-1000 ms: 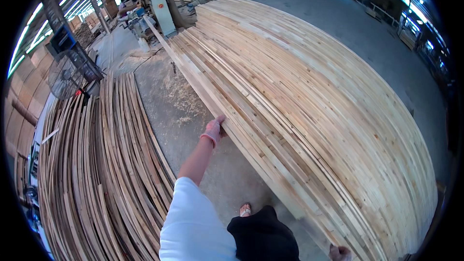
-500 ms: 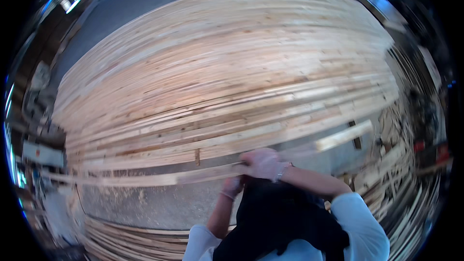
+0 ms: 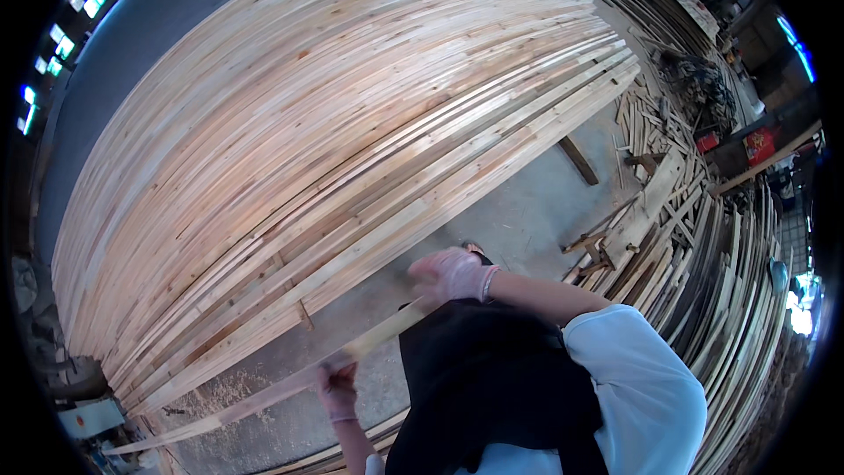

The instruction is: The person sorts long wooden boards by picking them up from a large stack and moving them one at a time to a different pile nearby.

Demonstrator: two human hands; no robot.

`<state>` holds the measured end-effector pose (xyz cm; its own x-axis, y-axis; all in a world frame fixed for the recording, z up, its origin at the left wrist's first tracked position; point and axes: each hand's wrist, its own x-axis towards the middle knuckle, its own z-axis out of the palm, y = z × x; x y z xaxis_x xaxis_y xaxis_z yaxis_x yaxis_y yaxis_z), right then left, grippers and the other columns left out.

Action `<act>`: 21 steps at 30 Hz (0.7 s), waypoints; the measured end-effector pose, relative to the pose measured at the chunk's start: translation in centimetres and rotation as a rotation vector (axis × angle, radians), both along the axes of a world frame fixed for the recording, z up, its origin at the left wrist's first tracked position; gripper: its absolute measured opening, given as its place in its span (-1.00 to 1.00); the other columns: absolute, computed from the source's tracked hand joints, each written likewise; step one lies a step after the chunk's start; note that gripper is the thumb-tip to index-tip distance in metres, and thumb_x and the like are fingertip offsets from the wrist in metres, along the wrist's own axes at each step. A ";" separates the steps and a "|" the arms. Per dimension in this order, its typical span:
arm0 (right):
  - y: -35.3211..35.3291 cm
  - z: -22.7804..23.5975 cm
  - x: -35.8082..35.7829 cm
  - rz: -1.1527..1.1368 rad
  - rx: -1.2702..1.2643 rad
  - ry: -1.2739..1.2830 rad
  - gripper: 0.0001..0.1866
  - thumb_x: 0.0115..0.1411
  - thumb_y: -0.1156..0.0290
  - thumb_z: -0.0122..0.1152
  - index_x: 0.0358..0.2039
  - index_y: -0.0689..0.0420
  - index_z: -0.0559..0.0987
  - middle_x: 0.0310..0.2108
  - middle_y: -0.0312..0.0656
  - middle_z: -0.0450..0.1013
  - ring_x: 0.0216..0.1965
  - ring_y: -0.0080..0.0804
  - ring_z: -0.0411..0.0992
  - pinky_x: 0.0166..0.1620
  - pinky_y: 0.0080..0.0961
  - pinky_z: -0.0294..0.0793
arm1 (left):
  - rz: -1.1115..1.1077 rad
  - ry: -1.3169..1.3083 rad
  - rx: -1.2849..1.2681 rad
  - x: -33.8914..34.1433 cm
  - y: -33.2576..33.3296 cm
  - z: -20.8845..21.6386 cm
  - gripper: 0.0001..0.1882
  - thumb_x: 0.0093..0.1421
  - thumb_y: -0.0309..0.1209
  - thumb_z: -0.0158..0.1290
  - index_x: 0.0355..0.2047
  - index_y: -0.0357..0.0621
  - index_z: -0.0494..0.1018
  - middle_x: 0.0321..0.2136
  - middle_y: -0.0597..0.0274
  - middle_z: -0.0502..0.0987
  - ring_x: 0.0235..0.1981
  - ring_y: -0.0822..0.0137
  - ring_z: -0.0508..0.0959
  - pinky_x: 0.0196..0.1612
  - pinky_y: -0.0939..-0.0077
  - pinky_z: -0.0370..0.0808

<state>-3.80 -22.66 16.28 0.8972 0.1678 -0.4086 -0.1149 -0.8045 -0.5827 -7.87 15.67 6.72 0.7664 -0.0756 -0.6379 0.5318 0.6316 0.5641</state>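
Wooden strip (image 3: 380, 335) slants from lower-left toward upper-right.

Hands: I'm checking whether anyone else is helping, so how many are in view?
2: the left hand, lower centre, gripping a wooden strip, and the right hand, blurred, farther up along it. No others show.

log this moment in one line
left hand: holding long board | right hand: at long board, grip unclear | wide board stack: ahead

Floor (image 3: 527, 211): I see grey beside the plank stack (image 3: 334, 123)
Sawdust (image 3: 224, 389): by its left end
Sticks (image 3: 640, 127): near its right
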 end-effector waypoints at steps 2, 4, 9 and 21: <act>-4.7 -1.2 -0.7 -0.069 -0.164 0.058 -0.46 0.06 -0.07 0.06 -0.02 -0.03 0.49 -0.04 -0.19 0.45 0.00 -0.21 0.40 0.04 -0.33 0.36 | 0.170 -0.002 0.067 0.5 2.1 0.2 -0.50 0.06 -0.09 0.16 -0.10 -0.16 0.40 -0.27 0.15 0.55 -0.44 0.30 0.53 -0.27 0.31 0.56; -8.5 -2.7 -1.1 -0.082 -0.166 0.093 -0.47 0.07 -0.07 0.03 -0.04 -0.03 0.50 0.00 -0.17 0.42 0.03 -0.21 0.37 0.06 -0.30 0.35 | 0.337 -0.009 0.075 0.9 5.4 -0.6 -0.52 0.10 -0.05 0.12 -0.12 -0.14 0.43 -0.29 0.18 0.57 -0.44 0.31 0.53 -0.28 0.31 0.55; -14.4 -7.9 1.2 -0.126 -0.178 0.250 -0.50 0.13 -0.04 -0.09 -0.08 0.01 0.53 -0.14 0.01 0.47 -0.03 -0.06 0.40 0.08 -0.32 0.33 | 0.641 0.068 0.083 1.1 3.7 -1.4 -0.44 0.21 0.13 -0.22 -0.21 -0.08 0.50 -0.38 0.23 0.58 -0.43 0.23 0.52 -0.19 0.16 0.49; -26.1 -19.2 14.2 -0.007 -0.554 0.347 -0.27 0.09 -0.15 -0.05 0.13 0.13 0.31 0.12 -0.06 0.30 0.13 -0.24 0.28 0.14 -0.38 0.23 | 0.345 0.597 -0.040 0.1 -24.2 -0.1 -0.53 0.24 0.02 -0.15 -0.23 -0.19 0.37 -0.45 0.18 0.40 -0.36 0.17 0.41 -0.10 0.15 0.40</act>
